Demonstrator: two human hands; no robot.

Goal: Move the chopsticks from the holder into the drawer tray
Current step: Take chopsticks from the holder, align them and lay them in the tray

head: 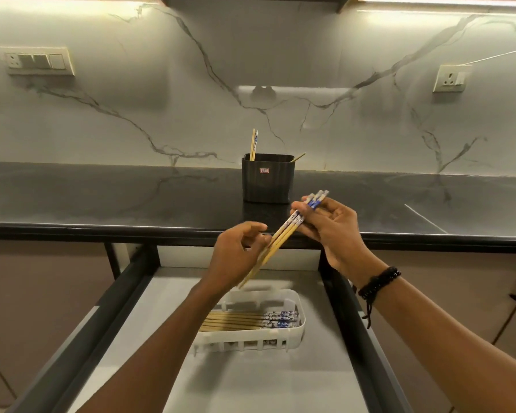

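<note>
Below, at lower centre, spare chopsticks point(245, 321) lie flat in the white tray point(251, 342) inside the open drawer point(280, 383). Above, mid-frame, the left hand point(239, 254) and right hand point(325, 225) both grip a slanted blue-patterned bundle point(280, 236). Beyond, the black holder point(267, 181) contains upright sticks point(253, 144).

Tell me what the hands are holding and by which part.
A bundle of chopsticks: the right hand pinches the blue patterned ends, the left hand grips the bare wooden shafts.

No legible text. One label present: a small red-and-white sticker point(264, 171) on the front face of the black holder point(267, 189), at 12 o'clock just below its rim; its characters are too small to read.
</note>
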